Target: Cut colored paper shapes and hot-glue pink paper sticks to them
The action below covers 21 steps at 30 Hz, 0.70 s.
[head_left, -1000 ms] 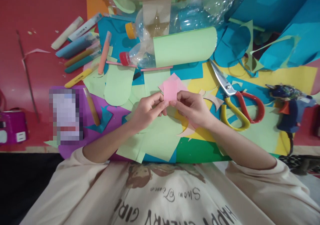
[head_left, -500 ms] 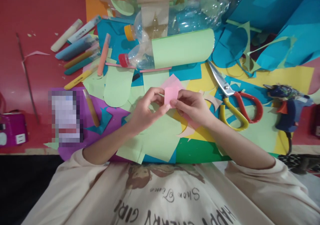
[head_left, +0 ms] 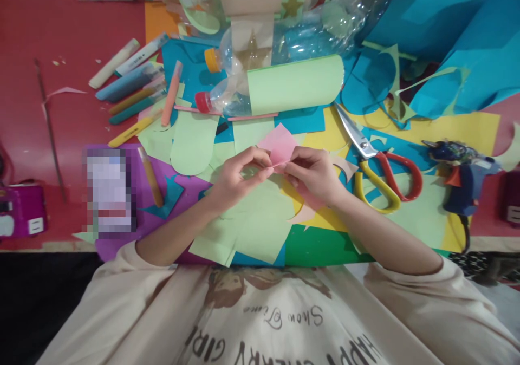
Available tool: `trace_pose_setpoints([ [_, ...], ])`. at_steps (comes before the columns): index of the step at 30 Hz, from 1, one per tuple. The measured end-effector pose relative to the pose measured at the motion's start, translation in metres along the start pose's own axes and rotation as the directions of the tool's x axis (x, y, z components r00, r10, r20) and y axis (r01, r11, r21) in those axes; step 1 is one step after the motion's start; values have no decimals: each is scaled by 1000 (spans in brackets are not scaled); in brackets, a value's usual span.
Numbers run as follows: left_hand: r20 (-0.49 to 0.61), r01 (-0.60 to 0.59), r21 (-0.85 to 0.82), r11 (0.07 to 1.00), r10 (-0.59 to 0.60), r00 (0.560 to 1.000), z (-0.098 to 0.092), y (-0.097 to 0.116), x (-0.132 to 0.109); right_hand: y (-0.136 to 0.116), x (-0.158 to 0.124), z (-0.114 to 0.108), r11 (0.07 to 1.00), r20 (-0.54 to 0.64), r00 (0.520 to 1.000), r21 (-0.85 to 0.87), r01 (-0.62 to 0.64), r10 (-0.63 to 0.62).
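Note:
My left hand (head_left: 242,176) and my right hand (head_left: 316,174) meet at the middle of the view. Between their fingertips they pinch a small piece of pink paper (head_left: 280,165), seen nearly edge-on as a thin line. Just beyond it lies a pink paper sheet (head_left: 279,139), partly covered by my fingers. Light green paper pieces (head_left: 260,224) are spread beneath my hands. To the right of my right hand rest scissors (head_left: 368,151) with one red and one yellow handle.
Plastic bottles, one wrapped in green paper (head_left: 296,85), lie beyond my hands. Markers (head_left: 130,80) and a phone (head_left: 111,191) are at the left. A blue glue gun (head_left: 467,183) sits far right. Blue paper (head_left: 426,15) fills the back right.
The small pink paper has tipped from facing the camera to nearly edge-on, still between both hands. More of the pink sheet behind it shows. The view has shifted slightly.

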<state>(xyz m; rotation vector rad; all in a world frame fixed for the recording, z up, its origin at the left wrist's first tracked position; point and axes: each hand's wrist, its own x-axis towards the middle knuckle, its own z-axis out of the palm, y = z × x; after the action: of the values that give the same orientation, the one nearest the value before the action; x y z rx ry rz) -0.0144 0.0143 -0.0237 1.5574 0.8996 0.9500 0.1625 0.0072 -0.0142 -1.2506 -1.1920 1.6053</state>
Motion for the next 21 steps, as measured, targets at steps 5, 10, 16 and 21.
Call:
trace_pose_setpoints([
  [5,-49,-115,80,990,119,992,-3,-3,1,-2,2,-5,991,59,998,125,-41,34],
  [10,34,-255,162,953,253,967,-6,-2,2,-1,4,-5,918,20,996,385,-91,90],
  [16,159,-321,273,907,286,945,-6,5,-1,-3,5,-5,866,0,996,495,-73,84],
  [21,135,-152,193,969,128,983,0,1,-4,-2,4,-5,861,67,994,496,-109,87],
])
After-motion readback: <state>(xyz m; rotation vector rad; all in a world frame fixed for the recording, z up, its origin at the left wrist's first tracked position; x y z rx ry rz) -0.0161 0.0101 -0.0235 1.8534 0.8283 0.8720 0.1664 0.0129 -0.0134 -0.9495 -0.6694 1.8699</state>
